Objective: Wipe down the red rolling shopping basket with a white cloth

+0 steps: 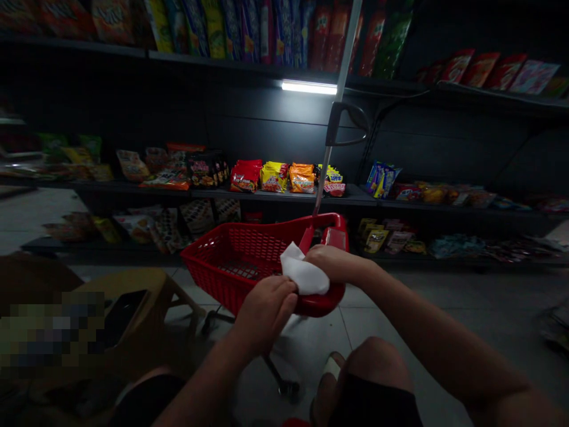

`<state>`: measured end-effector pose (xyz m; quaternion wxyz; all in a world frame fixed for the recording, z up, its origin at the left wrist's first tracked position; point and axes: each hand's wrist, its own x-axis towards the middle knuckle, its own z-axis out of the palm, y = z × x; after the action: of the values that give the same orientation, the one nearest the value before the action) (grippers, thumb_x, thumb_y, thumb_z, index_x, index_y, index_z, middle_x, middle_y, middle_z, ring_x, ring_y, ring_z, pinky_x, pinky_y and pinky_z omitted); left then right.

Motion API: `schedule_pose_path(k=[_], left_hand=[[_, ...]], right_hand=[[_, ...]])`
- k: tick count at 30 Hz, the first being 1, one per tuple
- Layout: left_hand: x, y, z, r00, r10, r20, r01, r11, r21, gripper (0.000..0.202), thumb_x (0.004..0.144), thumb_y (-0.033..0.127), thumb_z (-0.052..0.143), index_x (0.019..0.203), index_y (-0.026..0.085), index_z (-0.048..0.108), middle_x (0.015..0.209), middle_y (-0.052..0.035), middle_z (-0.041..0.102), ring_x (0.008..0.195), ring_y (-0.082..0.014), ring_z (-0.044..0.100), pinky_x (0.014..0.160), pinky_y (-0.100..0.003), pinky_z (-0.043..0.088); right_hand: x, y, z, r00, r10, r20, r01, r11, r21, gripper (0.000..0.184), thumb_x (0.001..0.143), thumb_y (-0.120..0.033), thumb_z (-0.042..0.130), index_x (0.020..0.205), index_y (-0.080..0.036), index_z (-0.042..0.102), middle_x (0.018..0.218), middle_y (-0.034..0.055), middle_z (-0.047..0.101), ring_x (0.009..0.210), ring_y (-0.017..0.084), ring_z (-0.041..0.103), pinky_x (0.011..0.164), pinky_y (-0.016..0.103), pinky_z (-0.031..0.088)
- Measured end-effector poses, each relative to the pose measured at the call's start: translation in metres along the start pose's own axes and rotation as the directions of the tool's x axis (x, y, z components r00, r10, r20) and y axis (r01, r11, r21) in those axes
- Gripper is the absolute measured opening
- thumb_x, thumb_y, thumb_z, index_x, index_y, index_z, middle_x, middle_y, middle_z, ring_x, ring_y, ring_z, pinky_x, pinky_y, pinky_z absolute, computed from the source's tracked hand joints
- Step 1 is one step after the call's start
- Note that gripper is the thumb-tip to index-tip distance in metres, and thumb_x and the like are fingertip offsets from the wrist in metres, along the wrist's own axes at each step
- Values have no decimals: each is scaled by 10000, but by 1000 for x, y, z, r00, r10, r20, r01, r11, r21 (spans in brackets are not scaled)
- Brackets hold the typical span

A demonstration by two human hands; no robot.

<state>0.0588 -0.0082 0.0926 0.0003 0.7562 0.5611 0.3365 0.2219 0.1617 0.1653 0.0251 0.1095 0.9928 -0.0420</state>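
A red shopping basket [208,271] on wheels stands before me, with slotted sides and a tall pole with a dark handle [333,124]. My right hand [323,260] is closed on a white cloth [306,277] that lies over the near right part of the basket's rim. It may be a tissue; the exact material is unclear. My left hand [267,305] has its fingers curled over the basket's near rim, right beside the cloth's left edge. Its fingertips are partly hidden there. Inside the basket, only the slotted floor shows.
Dark shelves [267,196] with bagged snacks and drink bottles run across the back, lit by a tube light [310,88]. A tan stool [146,281] with a dark phone-like object [127,311] on it stands at left. My knees are close below the basket.
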Motion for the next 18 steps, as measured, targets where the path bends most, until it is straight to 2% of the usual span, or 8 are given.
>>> schedule_pose_path(k=[2, 6, 9, 11, 14, 16, 18], left_hand=[[8, 16, 12, 1000, 15, -3, -15, 998, 54, 310, 992, 324, 329, 978, 214, 618, 988, -56, 687, 955, -210, 603, 881, -361, 460], [19, 14, 33, 995, -13, -97, 20, 998, 67, 342, 991, 332, 308, 911, 207, 616, 901, -67, 684, 870, -215, 606, 813, -360, 451], [26, 8, 39, 992, -37, -117, 33, 999, -35, 345, 989, 358, 315, 1047, 206, 619, 969, -75, 699, 920, -212, 626, 848, -353, 454], [29, 7, 39, 990, -66, -120, 54, 993, -104, 360, 989, 367, 321, 1177, 208, 584, 1017, -73, 704, 947, -201, 637, 871, -341, 458], [31, 8, 33, 987, -108, -123, 89, 985, -145, 375, 987, 376, 326, 1227, 218, 567, 995, -59, 710, 908, -181, 645, 859, -317, 462], [28, 7, 30, 988, -91, -125, 73, 987, -140, 379, 987, 372, 302, 1055, 218, 641, 902, -53, 705, 840, -174, 632, 822, -310, 456], [23, 4, 27, 989, -60, -138, 43, 991, -125, 439, 987, 355, 267, 830, 212, 652, 795, -53, 678, 774, -172, 607, 773, -311, 442]], right_hand=[[1, -1, -2, 996, -65, 66, 68, 996, -52, 152, 861, -222, 587, 814, -134, 702, 834, 105, 731, 766, 192, 647, 844, 314, 420], [-1, 22, -12, 985, -151, -80, 146, 987, -68, 135, 860, -196, 561, 802, -160, 677, 859, 57, 726, 789, 158, 622, 983, 349, 327], [3, 49, -14, 981, -115, -155, 118, 993, 16, 132, 853, -190, 560, 798, -163, 678, 854, 35, 724, 821, 147, 629, 1016, 336, 315], [8, 68, -13, 985, -79, -155, 97, 989, 113, 140, 852, -211, 568, 827, -153, 693, 870, 37, 732, 834, 153, 644, 966, 299, 368], [16, 94, -14, 989, 53, -137, -23, 977, 211, 210, 862, -210, 550, 945, -105, 711, 952, 66, 745, 871, 180, 665, 854, 244, 443], [21, 107, -19, 976, 193, -104, -177, 973, 147, 264, 881, -192, 519, 1039, -91, 705, 1027, 76, 742, 933, 197, 669, 831, 221, 459], [25, 114, -26, 939, 339, -57, -341, 940, -23, 301, 899, -207, 515, 1130, -113, 685, 1112, 84, 725, 1006, 209, 665, 842, 214, 462]])
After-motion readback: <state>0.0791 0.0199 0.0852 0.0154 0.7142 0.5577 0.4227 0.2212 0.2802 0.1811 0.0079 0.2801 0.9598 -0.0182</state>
